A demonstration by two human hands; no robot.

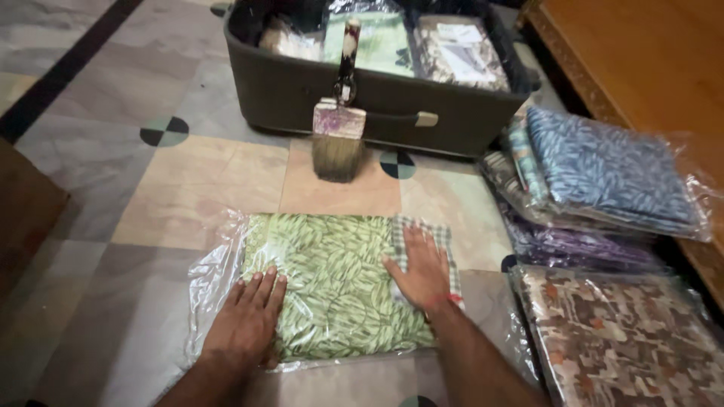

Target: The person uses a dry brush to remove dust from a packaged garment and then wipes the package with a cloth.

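Observation:
A clear plastic packet holding folded green leaf-print fabric [335,283] lies flat on the tiled floor in front of me. My left hand [247,320] presses palm-down on its near left part, fingers spread. My right hand [421,273] rests flat on the packet's right side, over a checked strip of cloth [445,237] at that edge. Neither hand grips anything.
A dark open suitcase [377,94] with several packed fabric packets stands ahead; a wide paintbrush [338,139] leans against its front. To the right lie stacked packets: blue-patterned [603,169], purple [573,245], brown floral [618,339]. Wooden furniture [641,53] is at far right.

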